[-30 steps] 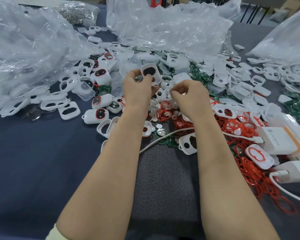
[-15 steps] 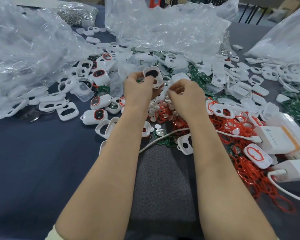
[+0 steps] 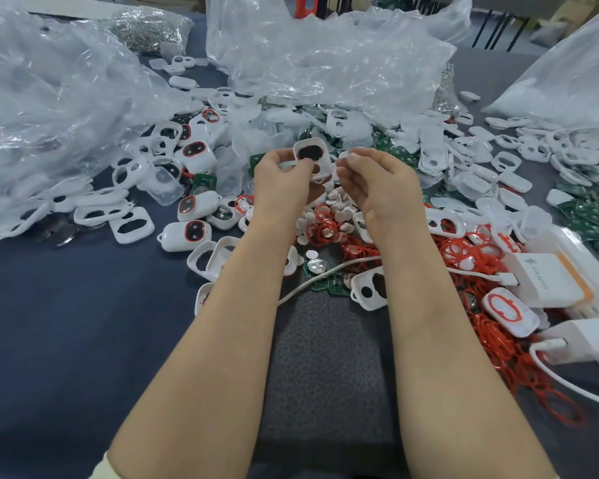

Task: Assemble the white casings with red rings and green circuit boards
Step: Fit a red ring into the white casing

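Observation:
My left hand (image 3: 282,181) holds a white casing (image 3: 312,157) upright above the pile, its dark oval opening facing me. My right hand (image 3: 377,183) is just right of it, fingers curled and tips pinched near the casing's right edge; whatever it pinches is too small to make out. Under both hands lies a heap of red rings (image 3: 356,250) and small white buttons (image 3: 339,205). Green circuit boards (image 3: 325,274) lie between my forearms and further back (image 3: 387,146). Casings with red rings fitted (image 3: 187,235) sit to the left.
Crumpled clear plastic bags (image 3: 66,105) rise at the left, back (image 3: 325,60) and right. Loose white casing halves (image 3: 481,174) cover the dark cloth. White chargers (image 3: 546,281) with a cable (image 3: 332,271) lie at the right. A dark mat (image 3: 322,357) lies between my arms.
Both hands have lifted slightly and drawn together; the casing in my left hand has tilted more upright, and my right hand's fingertips have come up beside it.

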`<state>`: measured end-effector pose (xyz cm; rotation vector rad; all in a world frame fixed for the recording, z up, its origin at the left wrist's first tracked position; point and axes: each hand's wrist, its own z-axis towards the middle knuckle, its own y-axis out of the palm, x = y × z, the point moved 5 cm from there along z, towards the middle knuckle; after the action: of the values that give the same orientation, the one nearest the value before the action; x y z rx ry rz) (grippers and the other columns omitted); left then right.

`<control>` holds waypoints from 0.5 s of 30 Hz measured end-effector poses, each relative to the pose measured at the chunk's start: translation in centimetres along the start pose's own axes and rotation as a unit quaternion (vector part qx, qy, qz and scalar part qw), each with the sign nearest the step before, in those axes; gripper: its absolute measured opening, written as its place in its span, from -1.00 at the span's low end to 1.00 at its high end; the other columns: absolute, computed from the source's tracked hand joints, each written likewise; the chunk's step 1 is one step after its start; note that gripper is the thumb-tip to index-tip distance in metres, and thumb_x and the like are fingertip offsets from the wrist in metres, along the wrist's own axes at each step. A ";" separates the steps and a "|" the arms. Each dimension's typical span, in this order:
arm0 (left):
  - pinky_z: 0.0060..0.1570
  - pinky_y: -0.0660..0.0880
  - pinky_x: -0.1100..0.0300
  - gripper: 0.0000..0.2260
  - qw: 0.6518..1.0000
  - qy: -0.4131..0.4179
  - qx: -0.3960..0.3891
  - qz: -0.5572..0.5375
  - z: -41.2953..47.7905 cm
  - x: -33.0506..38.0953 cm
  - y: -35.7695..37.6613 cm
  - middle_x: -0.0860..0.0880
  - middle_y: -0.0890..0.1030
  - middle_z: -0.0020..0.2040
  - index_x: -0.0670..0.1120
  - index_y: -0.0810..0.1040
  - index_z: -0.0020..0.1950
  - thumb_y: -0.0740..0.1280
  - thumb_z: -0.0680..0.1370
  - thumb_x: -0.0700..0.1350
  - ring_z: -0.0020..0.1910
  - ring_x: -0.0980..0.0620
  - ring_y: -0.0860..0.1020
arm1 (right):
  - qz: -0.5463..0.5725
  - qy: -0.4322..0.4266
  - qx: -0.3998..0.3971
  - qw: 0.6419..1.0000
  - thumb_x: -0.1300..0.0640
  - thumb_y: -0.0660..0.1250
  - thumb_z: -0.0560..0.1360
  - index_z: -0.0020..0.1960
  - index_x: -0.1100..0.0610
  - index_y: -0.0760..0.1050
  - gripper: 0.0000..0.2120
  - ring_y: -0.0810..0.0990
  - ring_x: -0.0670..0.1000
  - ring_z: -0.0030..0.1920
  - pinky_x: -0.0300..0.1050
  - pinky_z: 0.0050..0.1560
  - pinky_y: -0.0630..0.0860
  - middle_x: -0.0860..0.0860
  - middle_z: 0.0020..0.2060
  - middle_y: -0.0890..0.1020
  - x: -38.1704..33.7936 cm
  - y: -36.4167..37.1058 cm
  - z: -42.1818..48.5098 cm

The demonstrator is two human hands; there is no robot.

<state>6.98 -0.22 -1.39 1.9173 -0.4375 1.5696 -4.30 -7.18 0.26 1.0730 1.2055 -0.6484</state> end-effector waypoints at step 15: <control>-0.23 0.59 0.34 -0.77 0.999 -0.012 -0.014 -0.046 -0.1 -0.1 0.3 -0.12 0.63 -0.10 -0.19 0.45 0.21 0.28 0.56 -0.33 -0.32 0.14 0.66 | -0.135 -0.093 0.035 0.986 0.30 0.36 0.49 -0.12 0.07 0.56 -0.86 0.54 -0.13 -0.28 -0.23 -0.14 0.52 -0.05 -0.32 0.58 -0.6 -0.2 0.0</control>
<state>6.74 -0.37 -1.37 1.9104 -0.3744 1.4756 -4.70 -7.34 0.80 0.8901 1.1807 -0.9853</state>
